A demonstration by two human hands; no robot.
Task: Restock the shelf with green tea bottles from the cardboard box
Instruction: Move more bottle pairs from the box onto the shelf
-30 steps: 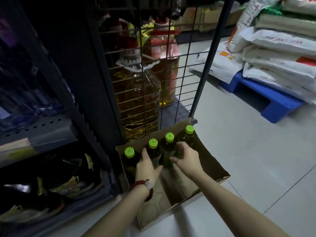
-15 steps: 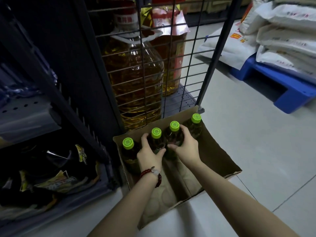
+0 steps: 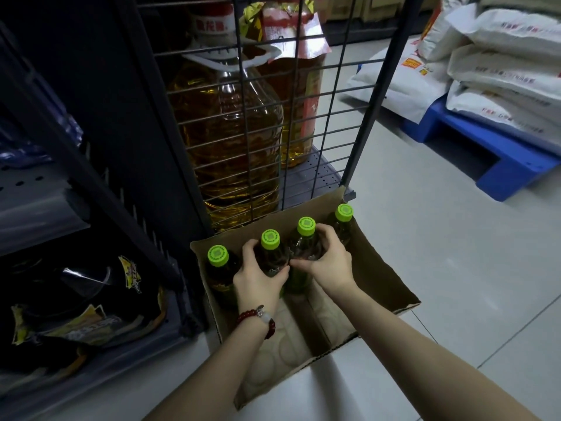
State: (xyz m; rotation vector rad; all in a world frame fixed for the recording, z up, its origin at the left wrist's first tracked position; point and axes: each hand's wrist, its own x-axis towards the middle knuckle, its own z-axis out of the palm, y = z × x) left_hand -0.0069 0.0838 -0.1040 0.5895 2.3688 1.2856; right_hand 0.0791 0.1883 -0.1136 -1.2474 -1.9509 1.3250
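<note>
Down on the floor beside the shelf (image 3: 306, 180), the box (image 3: 376, 268) sits open with four green-capped bottles lined up along its far wall, which leaves the near part bare. My left hand (image 3: 258, 278) curls around the second bottle (image 3: 270, 250) just below its cap, and my right hand (image 3: 329, 262) wraps the third bottle (image 3: 305, 243) the same way, so I can lift one in each hand. The two outer ones, the left bottle (image 3: 218, 259) and the right bottle (image 3: 343, 217), stand untouched. Both held bottles are upright in the box and, I judge, not yet lifted. Oil jugs (image 3: 230, 138) fill the caged shelf behind.
</note>
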